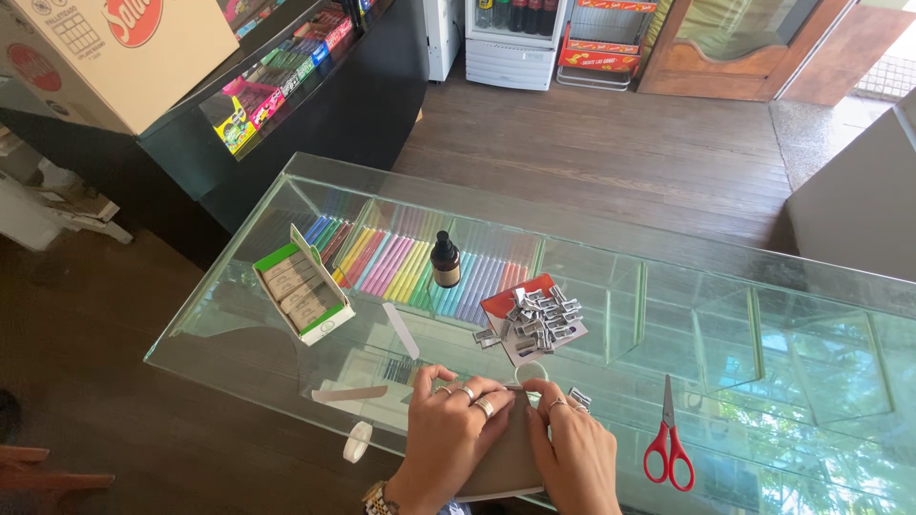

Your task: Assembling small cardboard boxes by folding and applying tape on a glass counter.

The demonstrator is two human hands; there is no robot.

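Hands first: your left hand [448, 439] lies flat with its ringed fingers spread across the top of a grey flat pouch [506, 456] at the near edge of the glass counter [611, 229], and your right hand [577, 456] presses on the pouch's right side, its thumb and forefinger meeting the left hand's fingertips at the pouch's upper edge. You cannot tell from this view whether those fingertips pinch something small there or only press the edge down. A watch sits on your left wrist at the bottom of the view. Just beyond your fingertips a white tape roll [531, 371] peeks out, and a couple of small silver metal pieces [579, 397] lie beside your right hand. Farther up, a heap of silver clips [542, 319] rests on a red and white card [508, 298], with a few strays to its left. A dark dropper bottle [445, 259] stands upright behind the heap. To the left, a green and white box [303, 284] lies open with its contents in rows, and white paper strips [401, 330] lie between it and your hands; another small tape ring [358, 442] sits at the counter's near edge. Red-handled scissors [668, 446] lie well to your right, blades pointing away from you. Under the glass, rows of coloured pens [401, 262] fill one compartment.
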